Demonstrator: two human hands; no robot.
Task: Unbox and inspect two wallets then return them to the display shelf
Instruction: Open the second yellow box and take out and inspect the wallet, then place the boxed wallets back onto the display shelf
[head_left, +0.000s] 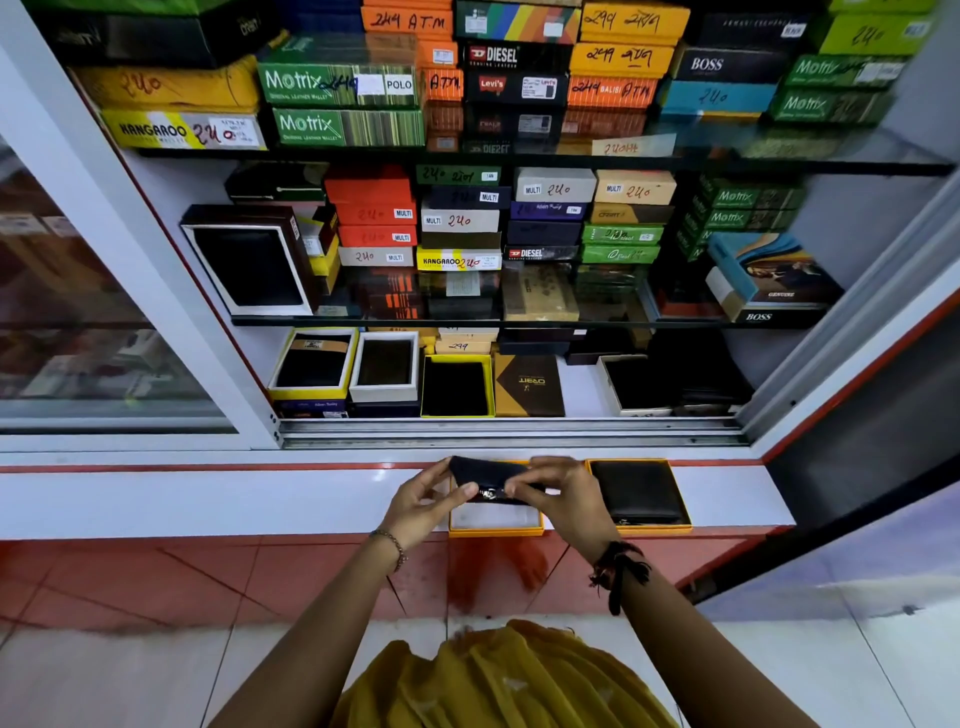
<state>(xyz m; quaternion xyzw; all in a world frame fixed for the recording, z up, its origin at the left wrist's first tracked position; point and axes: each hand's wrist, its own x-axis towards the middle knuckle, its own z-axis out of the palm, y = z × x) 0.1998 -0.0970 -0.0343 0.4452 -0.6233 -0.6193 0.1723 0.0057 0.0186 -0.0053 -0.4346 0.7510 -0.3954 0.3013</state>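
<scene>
A dark wallet (485, 475) is held up by both hands just above an open orange-rimmed box (493, 522) with a white inside, on the white ledge in front of the cabinet. My left hand (423, 506) pinches its left end and my right hand (563, 499) pinches its right end. To the right, a second orange box (680, 512) lies on the ledge with a black wallet (636, 491) flat inside it.
An open glass cabinet holds shelves stacked with several wallet boxes (457, 223). Open boxes with dark wallets line the bottom shelf (457, 387). A sliding-door track (509, 434) runs along the cabinet front. A glass pane (78, 312) stands at the left, a tiled floor below.
</scene>
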